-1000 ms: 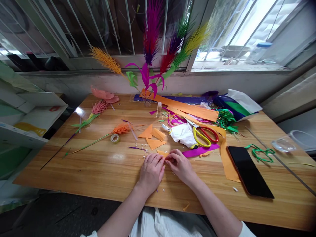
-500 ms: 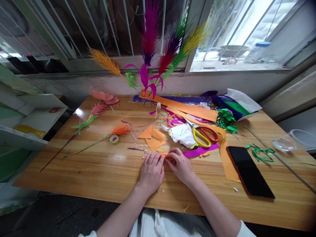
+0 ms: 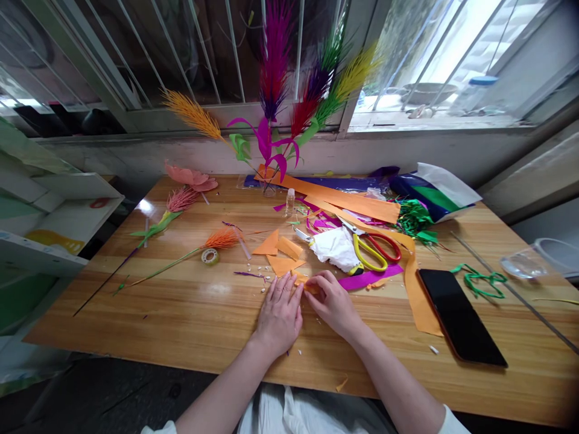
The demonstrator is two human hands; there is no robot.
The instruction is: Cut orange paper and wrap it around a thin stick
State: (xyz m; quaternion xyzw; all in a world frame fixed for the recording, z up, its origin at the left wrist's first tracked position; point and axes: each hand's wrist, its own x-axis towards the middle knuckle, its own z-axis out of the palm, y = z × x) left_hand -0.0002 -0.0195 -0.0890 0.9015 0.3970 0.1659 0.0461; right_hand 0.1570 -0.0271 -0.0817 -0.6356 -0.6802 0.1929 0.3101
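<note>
A small piece of orange crepe paper [image 3: 298, 276] lies at the middle of the table, partly covered by my fingers. My left hand [image 3: 279, 310] rests palm down over its near side, fingers stretched out and touching it. My right hand [image 3: 332, 301] pinches the right end of that piece between thumb and fingers. Just beyond them are several cut orange paper pieces [image 3: 284, 264] and white crumbs. Right of my right hand lies a magenta paper strip [image 3: 371, 278]. Yellow and red handled scissors [image 3: 373, 250] lie beside a crumpled white tissue [image 3: 337, 247].
A black phone [image 3: 461, 316] and a thin grey rod [image 3: 511, 283] lie at right, near a clear cup [image 3: 525, 264]. Tape [image 3: 210, 257] and an orange paper flower [image 3: 221, 239] lie at left. A vase [image 3: 268, 188] of colourful plumes stands at the back.
My left fingers have stretched out and shifted slightly away from me, and a little more orange paper shows beyond them. My right hand keeps its pinch, almost unmoved.
</note>
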